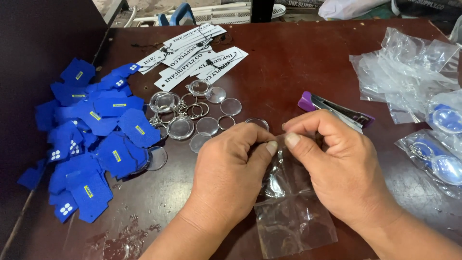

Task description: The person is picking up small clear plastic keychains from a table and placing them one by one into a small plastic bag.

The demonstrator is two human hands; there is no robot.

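Clear plastic bag [291, 219], one, pinched at its top edge by both hands near frame centre, hanging down toward 6 o'clock over the table. Left hand [226, 175] has fingers curled closed, thumb pressed on the bag's mouth; right hand [337, 163] likewise closed, thumb and forefinger gripping the same edge. Thumbs nearly touch. Something round shows faintly inside the bag, too blurred to name.

Counts: one purple stapler [334, 110] at 1 o'clock of the hands, just beyond the right knuckles. White printed tags [195, 55] with black strings at 11 o'clock, roughly six, overlapping so the count is loose. Clear round domes and metal key rings [192, 113] in a cluster at 10 o'clock, about a dozen pieces, tangled; exact number cannot be told. Blue cards [96, 139] heaped at 9 o'clock, well over twenty, some with yellow marks, some with white dots. Empty clear bags [404, 72] piled at 2 o'clock, count unclear. Two packed bags with blue keychains [445, 144] at 3 o'clock, cut by the frame edge.

Surface: dark reddish-brown table [293, 62], scuffed, with a pale smear at 7 o'clock. Dark panel stands along the left side. Beyond the far edge, a white fan grille and a blue object, both cut off at the top.
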